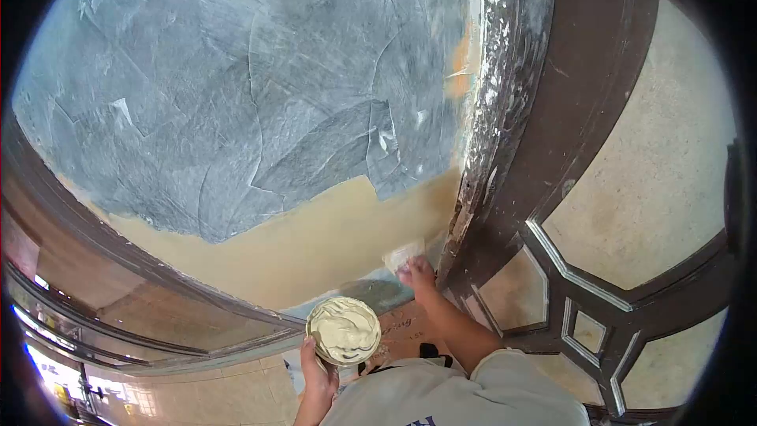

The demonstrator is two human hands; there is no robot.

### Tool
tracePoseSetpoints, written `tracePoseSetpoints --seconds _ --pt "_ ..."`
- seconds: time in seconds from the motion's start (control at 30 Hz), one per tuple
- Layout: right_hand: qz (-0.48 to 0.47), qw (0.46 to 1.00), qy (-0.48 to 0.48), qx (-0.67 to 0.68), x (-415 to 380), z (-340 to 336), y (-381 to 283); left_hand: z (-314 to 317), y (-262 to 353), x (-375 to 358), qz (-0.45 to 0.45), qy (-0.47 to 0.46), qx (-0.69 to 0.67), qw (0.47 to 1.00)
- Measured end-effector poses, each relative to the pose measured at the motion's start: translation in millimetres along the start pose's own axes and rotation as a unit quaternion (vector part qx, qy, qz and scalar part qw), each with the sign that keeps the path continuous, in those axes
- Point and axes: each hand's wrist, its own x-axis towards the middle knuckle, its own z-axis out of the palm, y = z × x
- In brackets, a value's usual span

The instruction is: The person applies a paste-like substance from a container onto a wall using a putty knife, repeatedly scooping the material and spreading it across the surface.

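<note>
My left hand [318, 372] grips the side of a round tub [317, 349] of thick, cream-coloured paste [344, 328]. The paste is swirled and fills the tub close to its rim. My right hand [419, 273] is closed on a flat, pale scraper [403, 254], blurred a little, with some whitish paste on it. That scraper is at the lower right part of the wall, close to the door frame. Around it the wall is bare beige [315, 252], and above that spreads a grey-blue coat [213, 95] with ridged trowel marks.
A brown wooden frame [505, 110] with white paint specks borders the wall on the right. Beside it is a dark door with pale panels [646, 142]. A dark trim [158, 268] curves along the left. Brown cardboard [402, 330] lies on the floor by my feet.
</note>
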Motion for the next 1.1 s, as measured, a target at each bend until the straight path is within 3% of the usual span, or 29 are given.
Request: tracePoseSetpoints --seconds 0.07,0.17,0.23,0.3,0.5,0.63,0.7,0.8,0.93,1.1 --pt "0.035 0.999 -0.022 -0.001 4.7 -50.2 50.8 3.5 -1.7 -0.5 0.002 0.013 -0.006 1.0" --pt "0.046 0.995 -0.087 0.035 -8.4 -60.4 51.6 5.9 -4.0 -0.4 0.001 0.001 -0.009 1.0" --pt "0.06 0.997 -0.036 -0.036 -35.2 -25.6 4.2 4.3 -9.0 1.8 -0.003 0.016 -0.004 1.0" --pt "0.058 0.997 -0.036 -0.023 -51.9 17.8 -40.0 5.1 -13.7 1.5 -0.01 0.031 0.001 0.999" --pt "-0.013 0.991 -0.13 0.02 -54.5 79.9 -77.9 6.8 -26.3 3.7 -0.019 0.035 -0.002 0.999" --pt "-0.059 0.994 -0.083 -0.042 -8.9 26.5 -21.2 8.2 -33.9 -0.2 -0.009 0.048 -0.002 0.999" --pt "0.071 0.994 -0.027 -0.074 -2.5 -14.9 -1.9 7.2 -37.2 -4.4 -0.026 0.053 -0.03 0.998" --pt "0.074 0.995 -0.002 -0.074 5.3 -65.9 32.3 0.3 -53.0 -4.1 -0.018 0.064 -0.061 0.996" --pt "0.069 0.994 -0.052 -0.069 -2.9 -50.2 -29.0 22.6 -55.7 -9.1 -0.011 0.108 -0.067 0.992" --pt "-0.044 0.995 -0.089 -0.008 16.5 -23.6 -101.5 27.6 -68.1 0.7 -0.031 0.093 -0.072 0.993"
